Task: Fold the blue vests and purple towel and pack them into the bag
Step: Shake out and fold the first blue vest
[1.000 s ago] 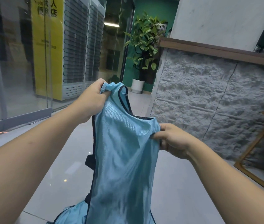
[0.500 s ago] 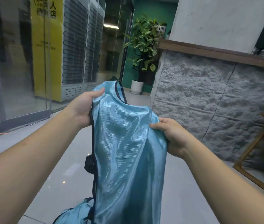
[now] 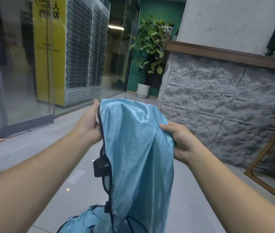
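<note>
You hold a blue vest (image 3: 138,148) up in front of you, above the grey tiled floor (image 3: 52,158). Your left hand (image 3: 89,121) grips its left edge by the dark trim, fingers tucked behind the fabric. Your right hand (image 3: 180,140) clamps the right edge, fingers curled round a bunched fold. The cloth drapes down between your forearms. More blue fabric (image 3: 82,222) lies bunched below, at the bottom of the view.

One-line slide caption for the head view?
Both hands, left and right, hold up a blue vest above the tiled floor.
</note>
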Motion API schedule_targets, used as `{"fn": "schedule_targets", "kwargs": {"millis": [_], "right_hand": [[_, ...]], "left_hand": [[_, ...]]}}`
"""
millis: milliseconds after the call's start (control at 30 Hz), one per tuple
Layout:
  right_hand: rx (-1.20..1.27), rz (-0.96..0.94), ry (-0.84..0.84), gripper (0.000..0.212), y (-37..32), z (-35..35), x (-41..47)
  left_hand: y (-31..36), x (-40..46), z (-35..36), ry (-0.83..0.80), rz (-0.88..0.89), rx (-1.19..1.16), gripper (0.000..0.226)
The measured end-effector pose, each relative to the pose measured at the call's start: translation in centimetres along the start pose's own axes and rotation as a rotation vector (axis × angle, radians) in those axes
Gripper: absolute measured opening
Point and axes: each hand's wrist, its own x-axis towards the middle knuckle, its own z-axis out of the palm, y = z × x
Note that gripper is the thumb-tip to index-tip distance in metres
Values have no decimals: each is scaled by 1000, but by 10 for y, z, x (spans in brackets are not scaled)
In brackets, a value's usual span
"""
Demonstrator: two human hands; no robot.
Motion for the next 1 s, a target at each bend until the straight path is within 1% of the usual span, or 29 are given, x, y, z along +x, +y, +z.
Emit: {"fn": "schedule_targets", "kwargs": {"millis": [33,67,100,133,167,200,233,267,333,367,400,433,467,500,567,600,633,700,733,800,900,967,1000], "right_hand": [[25,-8,33,28,4,1,3],[32,-9,67,28,8,1,5],[36,-7,96,28,13,0,8],[41,-3,120,27,16,-2,11],[40,2,140,27,19,-3,12],[31,4,164,25,19,-5,12],[27,6,191,24,19,-7,13],[32,8,217,23,18,-9,13],[60,21,248,22,13,-12,13],[69,26,250,23,10,-14,14],[71,28,243,23,6,-15,14],[75,24,225,24,3,-15,12],[94,6,197,26,1,-16,10],[141,-15,154,30,1,-16,7],[221,-11,15,45,9,-20,2],[170,27,-38,50,18,-23,1],[63,75,-72,51,29,-26,2],[-183,145,-86,46,42,-28,3],[-251,150,-71,41,44,-28,3],[-239,118,-46,31,40,-30,3],[-109,24,-42,25,26,-32,0],[-140,7,-41,24,19,-32,-1],[-193,11,-41,24,16,-30,-4]], "left_hand": [[-14,1,-9,24,-44,18,72],[-28,2,-19,14,-124,108,89],[-41,1,-28,-60,-240,213,105],[-50,0,-35,-173,-366,298,119],[-53,0,-39,-283,-466,339,129],[-53,-1,-40,-388,-525,347,134],[-51,-4,-37,-472,-537,344,132],[-47,-8,-33,-534,-504,350,123],[-43,-9,-27,-629,-375,462,90],[-43,-9,-25,-636,-316,560,73],[-42,-9,-21,-610,-279,640,60],[-42,-10,-17,-561,-251,681,53],[-41,-8,-13,-501,-220,689,51],[-41,-8,-8,-446,-187,661,49],[-39,-10,-1,-348,-129,531,40],[-38,-10,1,-311,-122,468,37],[-37,-9,1,-290,-127,424,37],[-34,-10,-1,-267,-145,411,37],[-32,-10,-2,-252,-154,435,35],[-26,-9,-5,-207,-176,487,32],[-15,-7,-12,-105,-190,601,28],[-10,-4,-15,-59,-203,713,29],[-8,-2,-15,-30,-214,766,31]]}}
